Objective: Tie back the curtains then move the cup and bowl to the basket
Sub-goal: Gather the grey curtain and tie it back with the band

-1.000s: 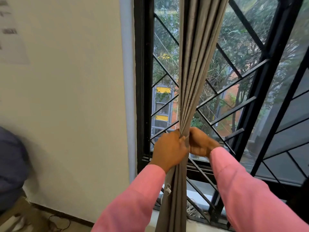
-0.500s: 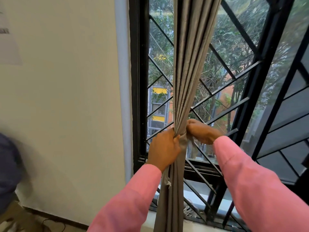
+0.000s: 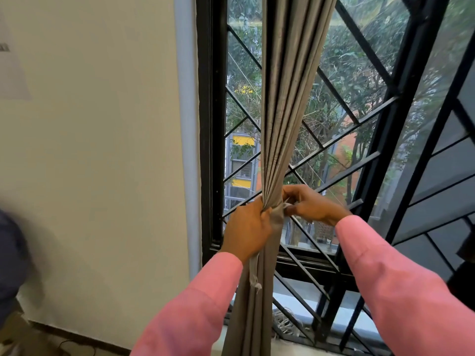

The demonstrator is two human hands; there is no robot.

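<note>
Curtain (image 3: 288, 119) between both gripping hands

The curtain (image 3: 288, 98) runs off the top and bottom edges. The left grip (image 3: 246, 228) clutches the folds, fingertips tucked out of sight among them. The right grip (image 3: 312, 204) pinches a pale scrap (image 3: 286, 206), too small to identify. A dark shape (image 3: 10, 265) smears at the left edge; print on the paper (image 3: 10, 68) is unreadable.
</note>
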